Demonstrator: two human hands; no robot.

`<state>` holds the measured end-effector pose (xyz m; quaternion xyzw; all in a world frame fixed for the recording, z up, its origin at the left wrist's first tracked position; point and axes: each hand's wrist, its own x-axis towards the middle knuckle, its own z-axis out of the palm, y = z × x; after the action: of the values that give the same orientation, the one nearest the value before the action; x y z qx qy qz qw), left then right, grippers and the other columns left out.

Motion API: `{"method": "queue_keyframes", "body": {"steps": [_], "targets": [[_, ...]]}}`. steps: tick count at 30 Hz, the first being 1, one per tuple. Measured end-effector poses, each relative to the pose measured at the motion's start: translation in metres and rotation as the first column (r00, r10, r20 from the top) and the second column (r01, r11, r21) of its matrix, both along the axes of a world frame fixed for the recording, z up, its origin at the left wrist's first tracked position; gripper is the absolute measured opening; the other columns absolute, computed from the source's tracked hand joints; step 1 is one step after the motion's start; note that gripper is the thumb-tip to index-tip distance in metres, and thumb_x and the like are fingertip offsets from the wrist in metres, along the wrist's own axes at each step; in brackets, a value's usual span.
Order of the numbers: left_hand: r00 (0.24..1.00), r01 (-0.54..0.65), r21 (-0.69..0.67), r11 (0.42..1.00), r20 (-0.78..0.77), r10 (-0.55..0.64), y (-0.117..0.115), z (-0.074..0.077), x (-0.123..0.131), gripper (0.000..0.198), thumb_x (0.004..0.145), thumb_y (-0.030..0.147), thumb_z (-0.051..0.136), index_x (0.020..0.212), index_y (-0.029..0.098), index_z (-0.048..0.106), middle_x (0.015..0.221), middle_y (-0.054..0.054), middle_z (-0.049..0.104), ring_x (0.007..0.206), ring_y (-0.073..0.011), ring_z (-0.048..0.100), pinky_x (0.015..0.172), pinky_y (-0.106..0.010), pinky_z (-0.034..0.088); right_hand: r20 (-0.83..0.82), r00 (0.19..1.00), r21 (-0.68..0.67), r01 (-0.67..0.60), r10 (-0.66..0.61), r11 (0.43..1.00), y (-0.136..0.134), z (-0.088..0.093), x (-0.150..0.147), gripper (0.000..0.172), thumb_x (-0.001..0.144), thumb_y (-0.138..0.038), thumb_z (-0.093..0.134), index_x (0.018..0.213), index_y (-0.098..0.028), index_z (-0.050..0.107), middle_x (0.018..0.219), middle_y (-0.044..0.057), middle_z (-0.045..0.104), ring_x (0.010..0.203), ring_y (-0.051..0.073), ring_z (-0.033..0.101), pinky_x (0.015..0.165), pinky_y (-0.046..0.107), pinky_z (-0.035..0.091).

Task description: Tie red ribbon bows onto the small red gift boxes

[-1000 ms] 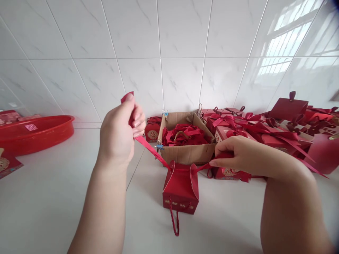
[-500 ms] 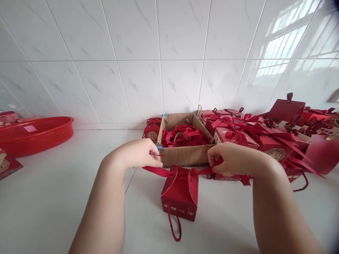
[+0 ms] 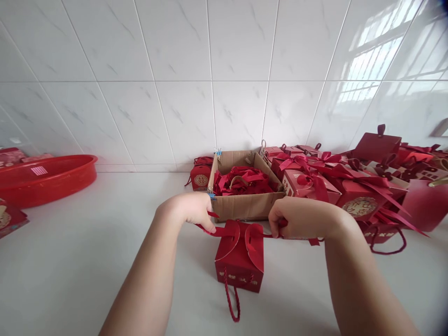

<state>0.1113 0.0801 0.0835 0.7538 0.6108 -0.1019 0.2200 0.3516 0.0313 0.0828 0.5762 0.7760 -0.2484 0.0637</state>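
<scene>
A small red gift box with gold characters on its front stands on the white counter, its curved top flaps folded inward. Through slots in those flaps runs a red ribbon. My left hand pinches the ribbon's left end just beyond the box's upper left side. At the other side, my right hand is closed on the right end, fingers curled. A twisted red cord handle hangs down the front onto the counter.
Behind the gift box, a cardboard box holds a heap of red ribbons. Many red gift boxes with bows crowd the right. A red plastic basin sits at left. A tiled wall closes off the back.
Both hands have moved inward toward the gift box, and the ribbon between them lies lower. The top flaps have drawn closer together. The box has shifted slightly right.
</scene>
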Motion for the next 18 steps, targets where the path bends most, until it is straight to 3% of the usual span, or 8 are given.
{"method": "queue_keyframes", "body": {"steps": [5, 9, 14, 18], "targets": [[0.999, 0.038, -0.013, 0.999, -0.016, -0.038, 0.002, -0.002, 0.000, 0.032, 0.051, 0.038, 0.066, 0.052, 0.021, 0.039, 0.055, 0.004, 0.035, 0.048, -0.0115, 0.027, 0.049, -0.028, 0.018, 0.001, 0.998, 0.083, -0.059, 0.059, 0.995, 0.000, 0.000, 0.002, 0.035, 0.064, -0.008, 0.053, 0.087, -0.027, 0.072, 0.084, 0.000, 0.068, 0.056, 0.011, 0.056, 0.043, 0.020, 0.037], [0.993, 0.112, 0.042, 0.993, 0.022, -0.113, -0.001, 0.002, -0.006, 0.040, 0.054, 0.045, 0.068, 0.056, 0.021, 0.035, 0.057, 0.004, 0.034, 0.049, -0.0111, 0.025, 0.049, -0.027, 0.016, 0.006, 0.999, 0.093, -0.040, 0.040, 0.995, 0.000, -0.003, 0.009, 0.044, 0.066, -0.013, 0.056, 0.103, -0.033, 0.069, 0.093, 0.001, 0.067, 0.057, 0.013, 0.058, 0.043, 0.022, 0.040], [0.991, 0.113, 0.087, 0.990, 0.066, -0.119, -0.010, 0.009, -0.006, 0.055, 0.055, 0.062, 0.066, 0.057, 0.021, 0.030, 0.056, 0.004, 0.027, 0.049, -0.0105, 0.020, 0.047, -0.028, 0.011, -0.016, 0.999, 0.128, -0.037, 0.040, 0.991, -0.005, -0.001, 0.010, 0.035, 0.065, -0.016, 0.058, 0.094, -0.032, 0.069, 0.086, 0.000, 0.066, 0.057, 0.013, 0.056, 0.042, 0.022, 0.038], [0.993, 0.057, 0.072, 0.996, 0.104, -0.064, -0.013, 0.010, -0.001, 0.058, 0.060, 0.068, 0.059, 0.056, 0.021, 0.024, 0.056, 0.004, 0.021, 0.047, -0.0100, 0.015, 0.046, -0.029, 0.009, -0.067, 0.994, 0.122, -0.074, 0.083, 0.990, -0.008, 0.003, 0.007, 0.016, 0.067, -0.028, 0.063, 0.083, -0.027, 0.067, 0.076, -0.001, 0.063, 0.056, 0.012, 0.052, 0.042, 0.021, 0.037]]}}
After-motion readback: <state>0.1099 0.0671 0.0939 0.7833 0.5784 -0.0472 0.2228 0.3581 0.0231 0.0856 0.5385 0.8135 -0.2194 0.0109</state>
